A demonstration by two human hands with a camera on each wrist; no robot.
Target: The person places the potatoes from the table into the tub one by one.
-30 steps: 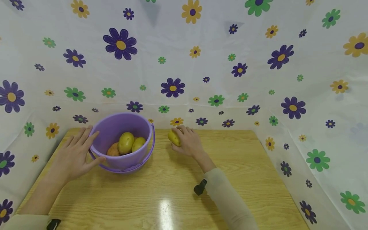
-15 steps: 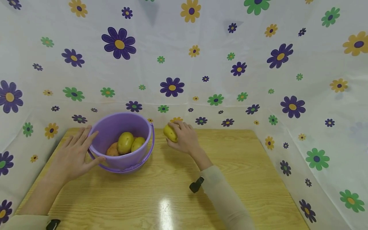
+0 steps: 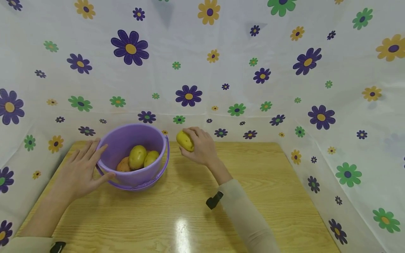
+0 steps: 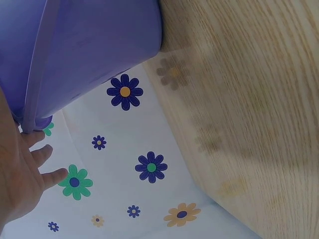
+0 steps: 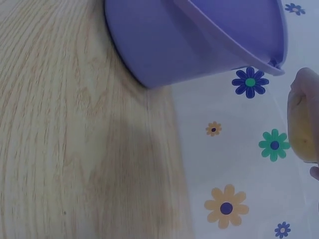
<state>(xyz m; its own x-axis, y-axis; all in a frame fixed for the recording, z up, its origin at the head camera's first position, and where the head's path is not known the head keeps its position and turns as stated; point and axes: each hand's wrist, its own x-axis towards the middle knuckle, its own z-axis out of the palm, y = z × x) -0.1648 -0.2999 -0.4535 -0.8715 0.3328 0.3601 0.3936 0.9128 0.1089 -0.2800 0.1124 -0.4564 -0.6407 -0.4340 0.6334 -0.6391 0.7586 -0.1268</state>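
Note:
A purple bucket [image 3: 133, 175] stands on the wooden table [image 3: 190, 211] at the back left. Inside it lie three potatoes [image 3: 137, 156], two yellow and one browner. My left hand [image 3: 83, 168] rests flat against the bucket's left side, fingers straight; the left wrist view shows those fingers [image 4: 44, 177] beside the bucket wall [image 4: 94, 50]. My right hand [image 3: 197, 146] grips a yellow potato [image 3: 185, 140] lifted off the table, just right of the bucket's rim. In the right wrist view the potato [image 5: 302, 125] sits at the right edge, past the bucket [image 5: 199, 40].
White cloth with purple, green and yellow flowers [image 3: 190, 95] walls the table on the back, left and right. The bucket's handle [image 3: 142, 185] hangs down along its front. A small black device [image 3: 213, 200] is strapped at my right wrist.
My right hand has lifted the yellow potato off the table and carried it up and left toward the bucket. The left hand and bucket have stayed put.

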